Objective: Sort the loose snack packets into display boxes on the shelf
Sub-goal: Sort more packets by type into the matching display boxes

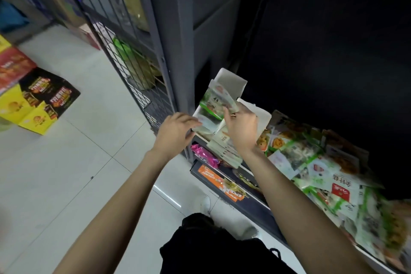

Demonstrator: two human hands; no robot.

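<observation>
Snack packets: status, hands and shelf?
Right hand grips green packets over white display box. Left hand steadies the box's near corner, fingers straight. Loose packet pile unsorted on shelf to the right. Nothing blocking.

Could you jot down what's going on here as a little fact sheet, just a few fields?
place: dark metal shop shelf
left hand: fingers touching the near edge of the white cardboard display box
right hand: pinching a stack of green-and-white snack packets over the box
still loose: pile of green-and-white packets spread along the shelf to the right
on the floor: yellow-and-black printed carton
</observation>
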